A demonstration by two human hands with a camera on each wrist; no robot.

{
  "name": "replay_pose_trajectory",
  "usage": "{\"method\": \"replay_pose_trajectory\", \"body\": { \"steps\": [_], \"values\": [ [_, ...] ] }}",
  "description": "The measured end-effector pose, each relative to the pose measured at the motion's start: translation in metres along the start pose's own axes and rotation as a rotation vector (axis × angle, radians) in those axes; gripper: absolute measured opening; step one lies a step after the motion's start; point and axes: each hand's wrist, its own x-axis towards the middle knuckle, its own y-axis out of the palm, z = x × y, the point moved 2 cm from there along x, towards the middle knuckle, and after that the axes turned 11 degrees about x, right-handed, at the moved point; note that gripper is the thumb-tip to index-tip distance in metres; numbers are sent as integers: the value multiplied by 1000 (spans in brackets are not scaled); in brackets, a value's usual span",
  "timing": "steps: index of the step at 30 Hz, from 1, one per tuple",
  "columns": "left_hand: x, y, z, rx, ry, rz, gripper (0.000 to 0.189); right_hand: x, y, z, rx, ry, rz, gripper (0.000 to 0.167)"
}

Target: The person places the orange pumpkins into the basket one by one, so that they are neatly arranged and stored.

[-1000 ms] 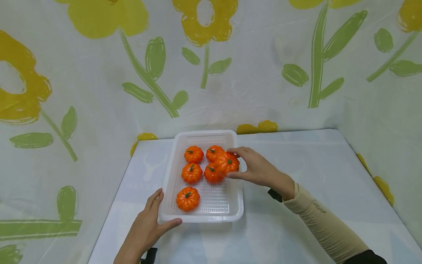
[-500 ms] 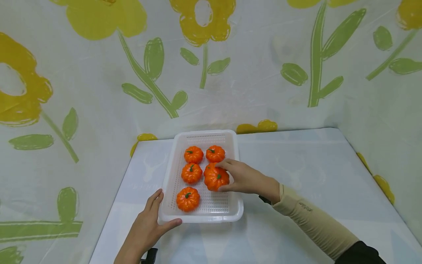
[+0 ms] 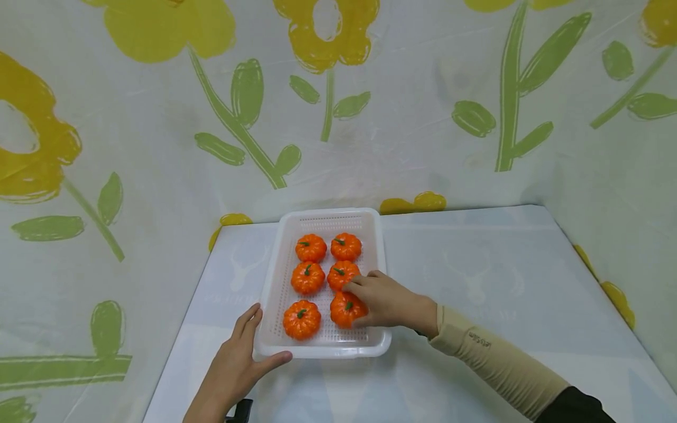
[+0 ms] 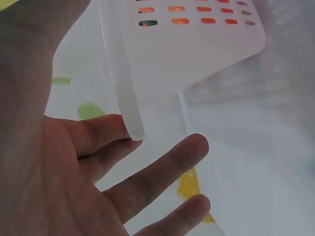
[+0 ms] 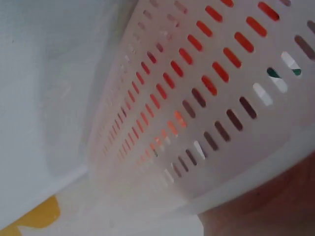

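Note:
A white perforated plastic basket point(image 3: 383, 341) holds several small orange pumpkins with green stems, set in two columns. My right hand point(image 3: 388, 299) reaches over the basket's right side and grips the front-right pumpkin point(image 3: 346, 310) between thumb and fingers. Just behind it lies another pumpkin point(image 3: 342, 274), close to my fingertips. At the near-left corner, my left hand point(image 3: 235, 358) is spread, with straight fingers along the left side and the thumb at the front rim. In the left wrist view, fingertips touch the basket rim point(image 4: 130, 113). The right wrist view shows the slotted basket wall point(image 5: 162, 98); its rim hides the fingers.
The basket stands on a pale patterned tabletop point(image 3: 476, 264) near its back edge. A white curtain point(image 3: 402, 117) with yellow flowers and green leaves surrounds the table behind and at the sides.
My right hand has carried the pumpkin from above the back-right ones toward me and down to the front-right spot in the basket. The left hand and basket have stayed put.

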Motion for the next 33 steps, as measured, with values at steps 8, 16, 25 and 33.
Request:
{"method": "replay_pose_trajectory", "body": {
  "steps": [8, 16, 25, 33],
  "values": [
    [0, 1, -1, 0, -16, 8, 130, 2, 8, 3, -87, 68, 89, 67],
    [0, 1, 0, 0, -17, 5, 129, 2, 10, 3, -123, 69, 93, 72],
    [0, 1, 0, -6, -33, 19, 132, -4, 10, -1, -17, -22, -2, 56],
    [-1, 1, 1, -7, -34, 25, 132, -22, 5, -19, 73, -284, -411, 46]
  ]
}}
